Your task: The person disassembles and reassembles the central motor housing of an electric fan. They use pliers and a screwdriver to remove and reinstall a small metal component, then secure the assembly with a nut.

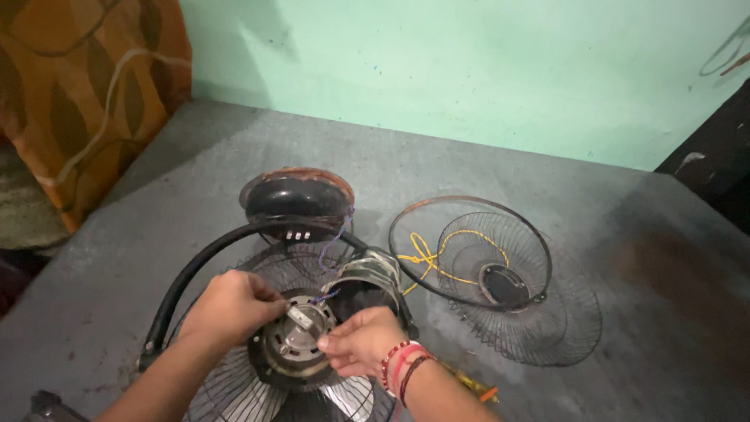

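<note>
A dismantled fan lies on the grey floor, its round metal motor (297, 344) facing up inside the rear wire guard (226, 387). My left hand (230, 306) pinches a small grey part with thin wires at the motor's top edge. My right hand (361, 341), with red and dark bangles on the wrist, holds the motor's right side with its fingertips. A black curved tube (205, 258) arches over the guard. Behind it sits the dark domed motor cover (297, 195).
The front wire guard (500, 270) lies to the right with a yellow cord (422, 258) tangled in it. An orange-handled tool (478, 388) rests by my right forearm. A patterned orange cloth (86, 86) hangs at the left, a green wall (469, 70) behind.
</note>
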